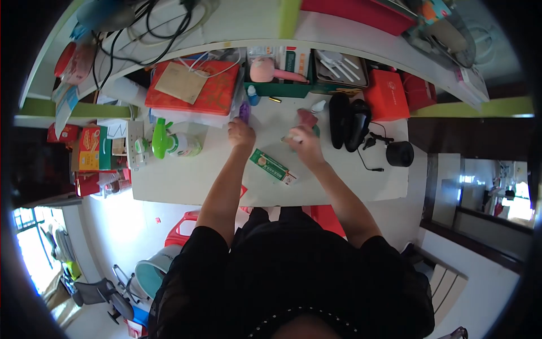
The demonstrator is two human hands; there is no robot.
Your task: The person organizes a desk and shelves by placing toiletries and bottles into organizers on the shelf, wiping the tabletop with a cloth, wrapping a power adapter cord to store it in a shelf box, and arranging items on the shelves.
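My left hand [241, 134] is closed around the lower end of a slim purple item [244, 111] standing or lying near the back of the white desk; its kind is unclear. A small blue bottle with a white cap [252, 96] stands just behind it. My right hand [305, 144] has its fingers curled together, slightly blurred, around something small and pale that I cannot make out. Just beyond those fingers is a pink item [306, 117], with a bit of green beside it. Between my forearms lies a green and white carton [272, 166], set at a slant.
At left stands a spray bottle with a green head [162, 139]. Two black cases [357, 124] and a black cylinder with a cable [400, 153] lie to the right. Along the back are a red box [386, 96], a green bin [288, 89] and red folders [220, 90], under a shelf.
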